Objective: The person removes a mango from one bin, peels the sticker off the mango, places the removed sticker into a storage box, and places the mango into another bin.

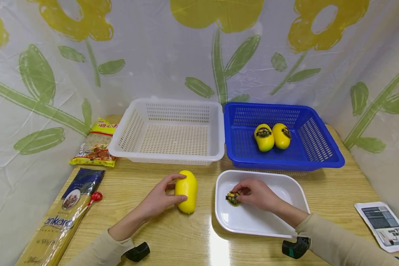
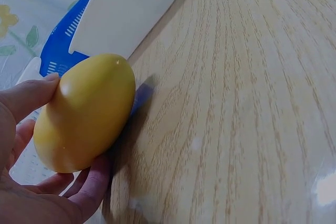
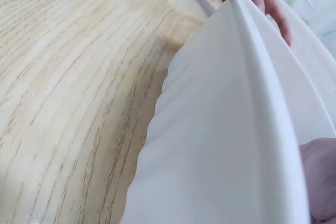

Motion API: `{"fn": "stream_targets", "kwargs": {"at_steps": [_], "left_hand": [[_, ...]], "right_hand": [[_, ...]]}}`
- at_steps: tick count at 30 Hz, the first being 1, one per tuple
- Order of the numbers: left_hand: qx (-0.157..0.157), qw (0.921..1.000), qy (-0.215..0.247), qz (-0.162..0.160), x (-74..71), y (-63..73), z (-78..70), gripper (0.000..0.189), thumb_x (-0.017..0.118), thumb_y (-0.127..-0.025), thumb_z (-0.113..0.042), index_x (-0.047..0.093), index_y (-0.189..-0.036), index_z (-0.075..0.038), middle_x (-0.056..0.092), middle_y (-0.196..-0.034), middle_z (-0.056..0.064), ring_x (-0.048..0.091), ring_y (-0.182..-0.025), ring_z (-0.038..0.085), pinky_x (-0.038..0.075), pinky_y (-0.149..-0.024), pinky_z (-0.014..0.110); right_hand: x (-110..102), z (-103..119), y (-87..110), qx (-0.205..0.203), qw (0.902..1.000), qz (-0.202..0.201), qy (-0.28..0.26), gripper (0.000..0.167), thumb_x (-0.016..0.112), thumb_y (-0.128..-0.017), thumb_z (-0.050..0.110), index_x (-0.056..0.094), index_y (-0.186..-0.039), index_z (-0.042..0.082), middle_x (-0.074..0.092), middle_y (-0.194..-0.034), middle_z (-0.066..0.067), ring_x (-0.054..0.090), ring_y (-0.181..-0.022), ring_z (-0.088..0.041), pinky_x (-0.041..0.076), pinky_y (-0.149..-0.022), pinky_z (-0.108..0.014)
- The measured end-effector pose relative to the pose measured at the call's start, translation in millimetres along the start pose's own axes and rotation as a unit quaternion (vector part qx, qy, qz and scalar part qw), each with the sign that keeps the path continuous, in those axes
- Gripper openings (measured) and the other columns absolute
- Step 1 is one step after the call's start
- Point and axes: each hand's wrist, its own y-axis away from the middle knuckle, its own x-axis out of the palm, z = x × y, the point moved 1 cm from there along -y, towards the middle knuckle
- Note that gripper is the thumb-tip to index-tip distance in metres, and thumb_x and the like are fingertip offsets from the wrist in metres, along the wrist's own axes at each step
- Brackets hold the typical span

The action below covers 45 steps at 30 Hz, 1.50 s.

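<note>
A plain yellow mango (image 1: 187, 192) lies on the wooden table, left of the white tray. My left hand (image 1: 162, 196) grips it from its left side, and the left wrist view shows thumb and fingers curled about the mango (image 2: 86, 111). Over the white tray (image 1: 262, 227), my right hand (image 1: 257, 195) pinches a round black-and-gold sticker (image 1: 232, 199) at its right edge. Part of that sticker is hidden by the fingertips. In the right wrist view the tray's wall (image 3: 210, 129) covers most of the right hand (image 3: 321, 174).
Behind stand a white basket (image 1: 173, 159) and a blue basket (image 1: 322, 162) holding two mangoes (image 1: 264, 142) with black labels. At left lie a food packet (image 1: 98, 144), a pasta pack (image 1: 58, 221) and a red lollipop (image 1: 96, 196). A white pouch (image 1: 384, 225) lies at right.
</note>
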Motion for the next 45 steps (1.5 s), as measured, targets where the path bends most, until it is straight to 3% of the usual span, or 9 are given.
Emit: {"fn": "stream_targets", "kwargs": {"at_steps": [14,24,35,45], "left_hand": [[-0.009,0.9999,-0.005,-0.005,0.3,0.4,-1.6,0.057,0.081,-0.082,-0.019,0.054,-0.133,-0.022,0.045,-0.141,0.012,0.050,-0.122,0.033,0.053,-0.083,0.038],[-0.015,0.9998,-0.005,-0.007,0.2,1.2,-2.7,0.057,0.081,-0.082,-0.018,0.055,-0.132,-0.022,0.045,-0.142,0.011,0.050,-0.122,0.033,0.053,-0.084,0.038],[-0.005,1.0000,-0.007,-0.001,-0.4,0.6,-2.4,0.057,0.080,-0.083,-0.020,0.054,-0.133,-0.021,0.043,-0.143,0.012,0.049,-0.123,0.034,0.053,-0.083,0.039],[-0.002,1.0000,-0.007,0.002,-0.8,1.5,-2.7,0.057,0.080,-0.083,-0.019,0.053,-0.133,-0.020,0.043,-0.143,0.012,0.049,-0.123,0.034,0.053,-0.084,0.039]], "right_hand": [[2.5,11.0,-0.2,-0.013,0.9977,-0.016,0.065,0.017,0.078,-0.077,0.003,0.072,-0.093,0.007,0.065,-0.084,0.003,0.060,-0.074,-0.006,0.051,-0.068,-0.023],[5.1,15.2,6.3,-0.022,0.9924,-0.039,0.115,0.020,0.079,-0.075,0.005,0.074,-0.094,0.007,0.057,-0.083,0.003,0.049,-0.075,-0.008,0.044,-0.067,-0.023],[5.0,15.8,6.2,-0.032,0.9906,-0.052,0.122,0.019,0.080,-0.074,0.003,0.074,-0.091,0.008,0.056,-0.081,0.004,0.048,-0.072,-0.007,0.043,-0.064,-0.022],[3.8,14.7,2.1,-0.039,0.9959,-0.020,0.080,0.022,0.075,-0.075,-0.001,0.075,-0.096,0.006,0.068,-0.084,0.004,0.062,-0.077,-0.009,0.051,-0.069,-0.023]]}}
